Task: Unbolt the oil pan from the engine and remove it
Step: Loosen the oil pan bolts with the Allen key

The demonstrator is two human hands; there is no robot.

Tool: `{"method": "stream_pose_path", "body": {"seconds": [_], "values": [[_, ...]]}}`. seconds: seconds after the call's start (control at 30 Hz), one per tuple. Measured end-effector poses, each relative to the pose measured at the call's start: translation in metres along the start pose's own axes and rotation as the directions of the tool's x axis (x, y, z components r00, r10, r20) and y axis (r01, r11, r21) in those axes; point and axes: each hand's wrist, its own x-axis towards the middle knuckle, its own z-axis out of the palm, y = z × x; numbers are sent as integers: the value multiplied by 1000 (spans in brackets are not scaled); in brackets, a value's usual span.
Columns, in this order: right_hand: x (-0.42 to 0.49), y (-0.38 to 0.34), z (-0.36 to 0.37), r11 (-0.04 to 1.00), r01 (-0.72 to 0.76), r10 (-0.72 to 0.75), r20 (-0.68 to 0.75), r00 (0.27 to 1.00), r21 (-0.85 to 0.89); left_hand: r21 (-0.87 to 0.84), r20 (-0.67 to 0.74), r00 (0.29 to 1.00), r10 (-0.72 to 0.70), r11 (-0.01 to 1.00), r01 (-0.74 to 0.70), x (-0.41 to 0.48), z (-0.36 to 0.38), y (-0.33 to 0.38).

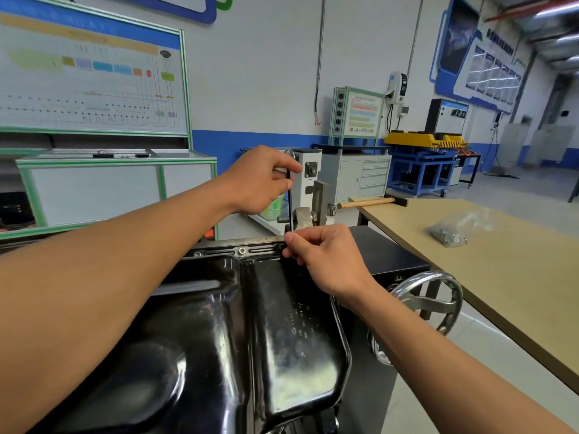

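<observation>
at oil pan [282,324] rim l hand [257,180], r hand [322,255] pinch hex key [290,208]; tip hidden

head-worn view, forward and down, close over oil pan [250,324]

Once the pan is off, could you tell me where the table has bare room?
The table is bare between the hammer and the plastic bag, and nearer than the bag. Crowded: the pan rim, left hand and right hand on the key.
</observation>
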Motion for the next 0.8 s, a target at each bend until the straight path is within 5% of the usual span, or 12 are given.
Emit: {"method": "stream_pose_path", "body": {"seconds": [0.6,0.8], "values": [[6,-2,9,991,-16,7,-66,998,-136,148,43,994,97,984,-102,-1,9,-2],[1,-10,10,949,86,-99,-27,995,-303,408,-77,992,95,911,-55,1,-10,7]]}}
